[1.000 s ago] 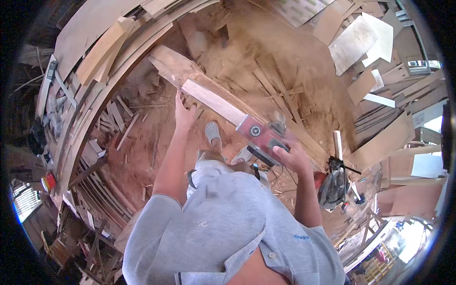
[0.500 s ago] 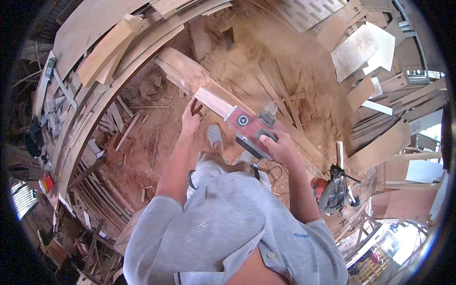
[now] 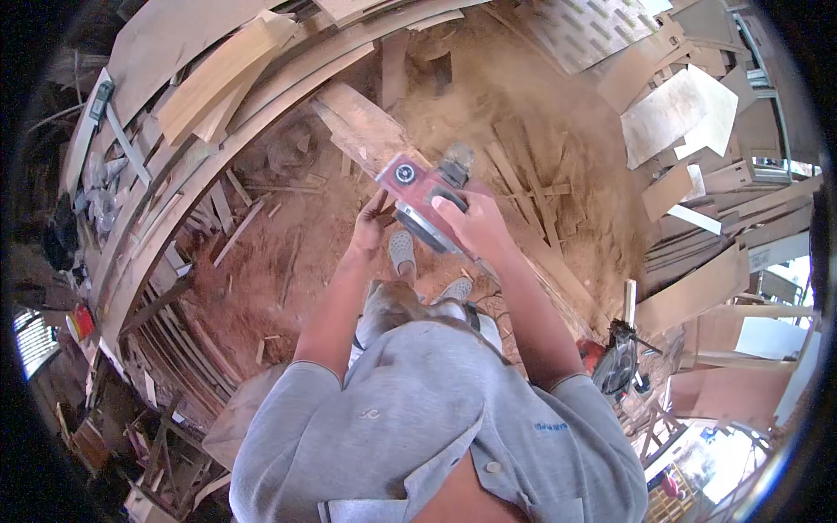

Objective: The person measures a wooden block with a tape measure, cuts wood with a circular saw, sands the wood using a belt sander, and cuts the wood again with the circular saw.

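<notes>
My right hand is wrapped round the rear handle of a red electric hand planer. The planer lies over a piece of wood, which it almost entirely hides. Beneath is a rough, thick plank that runs diagonally from upper left to lower right. My left hand is at the near side of the planer's front end, fingers bent round the edge of the work piece. Its exact grip is partly hidden by the planer.
Sawdust and thin offcuts cover the floor. Long curved boards are stacked at left. Sheets and planks lean at right. A circular-bladed power saw stands at lower right. My clog-clad feet are below the plank.
The planer has moved up and left along the work piece, covering its pale face that showed before. My left hand has shifted slightly right and down in view, and the view has turned a little.
</notes>
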The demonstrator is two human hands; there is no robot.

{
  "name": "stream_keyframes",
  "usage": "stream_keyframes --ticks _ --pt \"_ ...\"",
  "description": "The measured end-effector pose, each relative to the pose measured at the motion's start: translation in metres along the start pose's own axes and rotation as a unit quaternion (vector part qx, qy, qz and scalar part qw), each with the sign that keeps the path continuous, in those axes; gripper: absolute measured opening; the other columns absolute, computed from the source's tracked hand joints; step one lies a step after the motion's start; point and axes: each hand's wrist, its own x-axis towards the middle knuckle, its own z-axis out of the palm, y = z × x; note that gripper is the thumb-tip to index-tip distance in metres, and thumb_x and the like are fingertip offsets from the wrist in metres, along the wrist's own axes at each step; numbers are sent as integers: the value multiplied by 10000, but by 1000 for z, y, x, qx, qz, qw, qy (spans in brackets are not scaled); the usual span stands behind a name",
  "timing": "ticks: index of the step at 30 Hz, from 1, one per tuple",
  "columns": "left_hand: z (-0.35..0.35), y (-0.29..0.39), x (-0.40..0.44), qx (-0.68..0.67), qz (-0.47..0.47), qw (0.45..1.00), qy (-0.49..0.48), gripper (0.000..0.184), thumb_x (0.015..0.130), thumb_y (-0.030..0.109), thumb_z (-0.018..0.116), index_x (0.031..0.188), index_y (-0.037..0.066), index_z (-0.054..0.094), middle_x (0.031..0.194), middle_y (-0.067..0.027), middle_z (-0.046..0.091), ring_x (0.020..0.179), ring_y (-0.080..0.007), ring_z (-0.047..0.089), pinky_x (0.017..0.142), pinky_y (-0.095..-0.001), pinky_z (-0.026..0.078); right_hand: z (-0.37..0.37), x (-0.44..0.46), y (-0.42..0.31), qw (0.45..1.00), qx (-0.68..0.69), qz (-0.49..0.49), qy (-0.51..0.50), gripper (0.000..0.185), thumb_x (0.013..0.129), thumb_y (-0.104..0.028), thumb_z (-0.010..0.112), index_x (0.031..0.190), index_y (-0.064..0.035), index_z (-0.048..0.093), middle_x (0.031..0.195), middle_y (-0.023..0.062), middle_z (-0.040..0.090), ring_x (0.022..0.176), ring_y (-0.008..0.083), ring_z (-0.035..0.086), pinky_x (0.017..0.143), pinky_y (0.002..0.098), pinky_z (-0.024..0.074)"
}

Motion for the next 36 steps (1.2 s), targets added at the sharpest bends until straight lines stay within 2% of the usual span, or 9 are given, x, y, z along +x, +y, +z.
stream_keyframes --ticks 3,6,14,18,21,24,25,32,36 --pt "4 0 -4 -28 -36 998 37 816 872 -200 460 1644 65 468 1627 -23 548 1430 -250 577 1132 -388 485 11 20 -10 1000 -10 -28 6 634 961 -591 636 1090 12 782 958 305 748 967 469 742 859 514 557" --pt "-22 -22 6 -46 24 995 -85 738 900 -172 488 1582 99 558 1535 3 622 1376 -214 603 1132 -375 482 22 41 -23 998 -7 -54 26 681 951 -628 630 1042 29 786 941 309 750 957 473 745 855 520 559" --pt "-17 -34 11 -26 2 1000 -1 685 927 -144 495 1519 174 625 1460 41 657 1322 -165 622 1060 -346 508 38 84 -22 998 -25 -62 19 773 935 -680 635 959 78 781 911 318 754 940 449 765 846 503 569" --pt "-19 -37 10 -19 -3 1000 8 759 915 -159 473 1587 182 567 1507 28 642 1343 -188 624 1035 -331 509 17 43 -13 999 10 -32 -5 665 955 -626 645 1052 16 791 937 276 764 930 422 761 849 483 563" --pt "-1 -25 4 -41 21 999 19 696 1019 -38 572 1671 169 443 1654 -53 512 1391 -233 602 1090 -364 514 -4 6 7 1000 9 -5 -15 612 966 -591 649 1091 -7 785 935 257 760 913 399 754 849 471 558" --pt "21 2 -2 32 -18 997 74 826 962 -125 513 1715 172 352 1762 -47 358 1452 -256 564 1060 -354 526 -20 -31 37 1000 1 13 -11 601 966 -575 656 1092 1 776 916 253 753 895 377 751 846 465 556" --pt "17 -3 0 37 -13 998 58 994 818 -216 391 1713 216 367 1791 24 307 1512 -270 518 989 -308 532 -27 -46 45 1000 -3 19 -9 598 965 -571 659 1092 1 777 913 252 754 895 368 754 846 463 557" --pt "12 -15 5 13 -10 998 68 980 836 -230 382 1701 231 389 1784 52 320 1474 -249 558 937 -306 559 -77 -144 128 995 -25 96 9 538 951 -480 691 1186 -2 767 939 206 772 871 301 741 843 442 563" --pt "34 0 -4 25 -15 993 114 891 858 -221 383 1677 132 418 1722 -16 423 1439 -283 593 965 -338 590 -110 -199 180 994 -3 105 -15 542 942 -446 697 1253 -6 752 924 115 739 847 228 685 809 407 541"
